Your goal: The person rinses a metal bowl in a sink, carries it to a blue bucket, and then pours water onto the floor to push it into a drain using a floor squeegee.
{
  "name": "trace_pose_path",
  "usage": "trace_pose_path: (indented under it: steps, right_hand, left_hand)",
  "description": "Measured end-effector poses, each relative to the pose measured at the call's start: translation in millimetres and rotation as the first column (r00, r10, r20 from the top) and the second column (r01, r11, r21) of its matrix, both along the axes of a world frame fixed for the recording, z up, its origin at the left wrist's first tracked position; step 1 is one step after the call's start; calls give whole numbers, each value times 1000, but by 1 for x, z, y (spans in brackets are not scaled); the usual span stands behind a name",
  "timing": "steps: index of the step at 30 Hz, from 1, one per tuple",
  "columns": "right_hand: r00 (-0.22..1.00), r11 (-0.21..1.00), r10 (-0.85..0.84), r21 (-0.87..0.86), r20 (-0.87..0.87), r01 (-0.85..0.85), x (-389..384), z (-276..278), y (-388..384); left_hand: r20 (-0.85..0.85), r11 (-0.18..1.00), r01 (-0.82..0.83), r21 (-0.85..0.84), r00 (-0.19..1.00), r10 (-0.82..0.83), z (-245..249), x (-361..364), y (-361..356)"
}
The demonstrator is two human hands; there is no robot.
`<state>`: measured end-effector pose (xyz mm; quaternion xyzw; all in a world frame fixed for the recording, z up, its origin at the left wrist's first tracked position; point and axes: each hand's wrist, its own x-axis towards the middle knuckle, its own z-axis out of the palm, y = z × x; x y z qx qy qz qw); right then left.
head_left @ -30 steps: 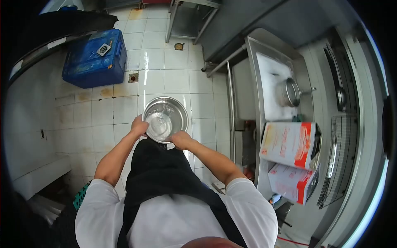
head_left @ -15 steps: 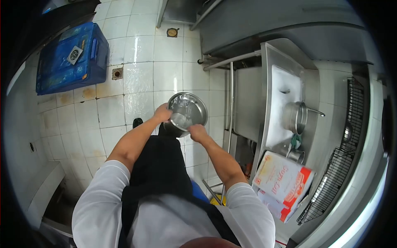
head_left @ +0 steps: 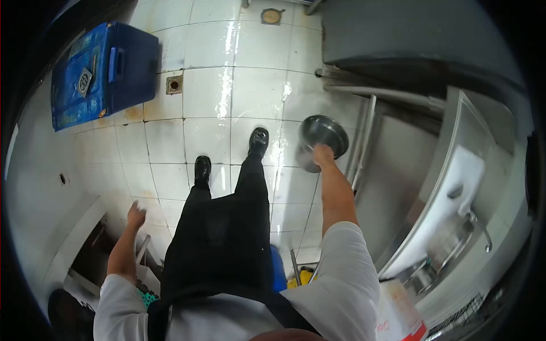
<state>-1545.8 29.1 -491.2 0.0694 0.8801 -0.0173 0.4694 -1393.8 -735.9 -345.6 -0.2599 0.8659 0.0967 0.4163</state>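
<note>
My right hand (head_left: 323, 155) grips the near rim of a round steel pot (head_left: 324, 128), held out over the floor to the right of my shoes (head_left: 258, 142). The pot is tilted, its dark inside facing up; I cannot make out what, if anything, is in it. Out to the left and low, my left hand (head_left: 136, 215) hangs away from the pot, fingers loosely apart and nothing visible in them. It is slightly blurred.
White floor tiles (head_left: 205, 91) look wet and shiny. A blue lidded bin (head_left: 133, 71) stands far left, beside a floor drain (head_left: 174, 84). To the right are a metal sink counter (head_left: 418, 227) with pots and a tap (head_left: 483, 230), and a carton (head_left: 398, 310).
My left hand has let go of the pot and swung down to the left. The right hand alone now carries it, further right towards the sink frame. The view has turned.
</note>
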Motion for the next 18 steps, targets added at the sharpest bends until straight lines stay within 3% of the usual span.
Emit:
trace_pose_path:
  steps: [2, 4, 7, 10, 13, 15, 18]
  right_hand:
    - [1000, 1000, -22, -3, -19, 22, -25, -22, 11]
    - [1000, 1000, 0, 27, 22, -1, -41, -40, 18]
    - [986, 990, 112, 69, 121, -120, -77, -61, 8]
    - [956, 967, 231, 69, 182, -247, -118, -54, -26]
    - [897, 914, 385, 46, 219, -404, -136, -70, -53]
    - [796, 823, 548, 7, 258, -569, -140, -88, -78]
    - [723, 740, 665, -39, 185, -671, -140, -97, -115]
  left_hand:
    - [183, 970, 8, -243, 982, 38, 44, 47, -27]
    - [272, 954, -79, -290, 949, 161, 75, 73, -8]
    - [282, 945, -190, -265, 922, 265, 83, 118, 23]
    - [228, 993, -101, -54, 967, 111, 36, 208, 14]
    - [91, 888, -426, -173, 891, 445, 79, 150, 109]
    - [110, 877, -441, -189, 878, 465, 80, 165, 116]
    - [111, 849, -477, -227, 853, 510, 89, 168, 132]
